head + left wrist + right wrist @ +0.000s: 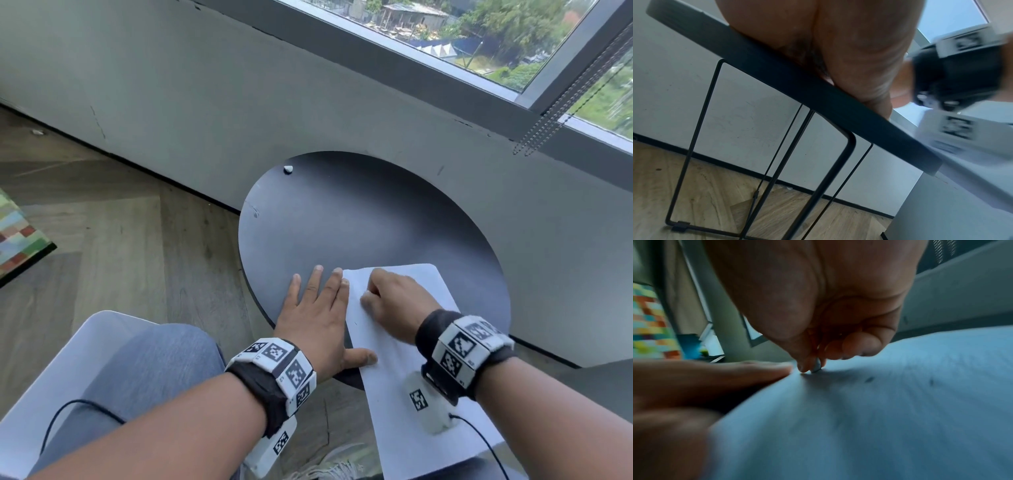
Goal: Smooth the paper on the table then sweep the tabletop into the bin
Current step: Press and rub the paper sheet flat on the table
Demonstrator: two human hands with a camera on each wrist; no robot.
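The paper (404, 329) lies on the near right part of the round black surface (359, 219), its near end hanging past the surface's rim toward the person.

The left hand (318, 318) lies flat on the surface just left of the paper, fingers straight and spread, released and holding nothing. Its forefinger runs along the paper's left edge and its thumb rests across the paper's edge near the rim. From the left wrist view the heel of this hand (818, 48) presses on the surface's rim (777, 78).

The right hand (394, 301) sits on top of the paper toward its far left corner, fingers curled under. In the right wrist view its thumb and forefinger (809, 365) pinch a small pale scrap (816, 365) right at the paper (879, 410); what the scrap is cannot be told, as the picture is blurred. The left forefinger (735, 371) lies just beside that pinch.

A small white crumpled bit (288, 169) lies on the surface's far left part, well apart from the paper and both hands.

A pale bin (85, 349) stands on the floor, left of the paper, beside the person's knee.
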